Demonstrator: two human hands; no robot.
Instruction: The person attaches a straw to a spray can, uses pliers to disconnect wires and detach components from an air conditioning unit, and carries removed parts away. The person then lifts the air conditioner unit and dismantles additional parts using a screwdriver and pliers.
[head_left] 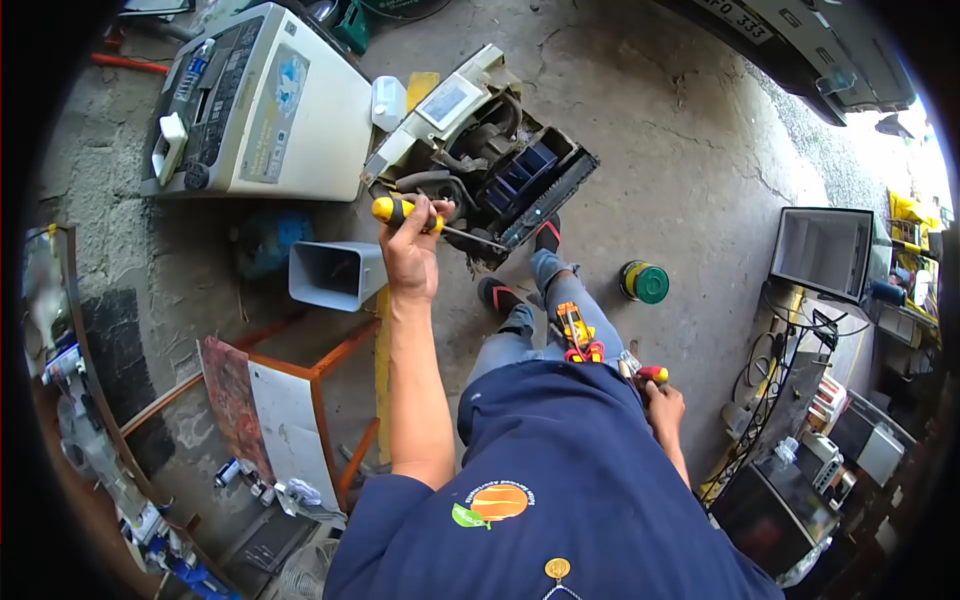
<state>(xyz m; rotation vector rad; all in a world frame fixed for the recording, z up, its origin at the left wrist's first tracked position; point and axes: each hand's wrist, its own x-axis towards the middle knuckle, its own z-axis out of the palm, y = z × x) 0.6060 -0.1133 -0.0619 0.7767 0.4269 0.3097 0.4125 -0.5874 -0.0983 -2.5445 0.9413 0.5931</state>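
My left hand (412,255) is closed around a yellow-and-black screwdriver (392,211). Its metal shaft points right, across the near edge of an opened appliance part (490,150) with a whitish panel, dark hoses and a blue ribbed piece. Whether the tip touches that part I cannot tell. Down by my right hip, my right hand (664,412) is closed at a tool with a red-and-yellow handle (652,374); its other end is unclear. An orange-and-yellow device (575,328) and red-and-yellow handles (585,353) lie at my lap.
A white washing machine (300,110) stands at the upper left, with a translucent jug (388,103) beside it. Below are a grey bin (330,275) and an orange-framed stand (345,365). A green-lidded can (644,282) sits on the floor; an open box-like cabinet (822,252) is at right.
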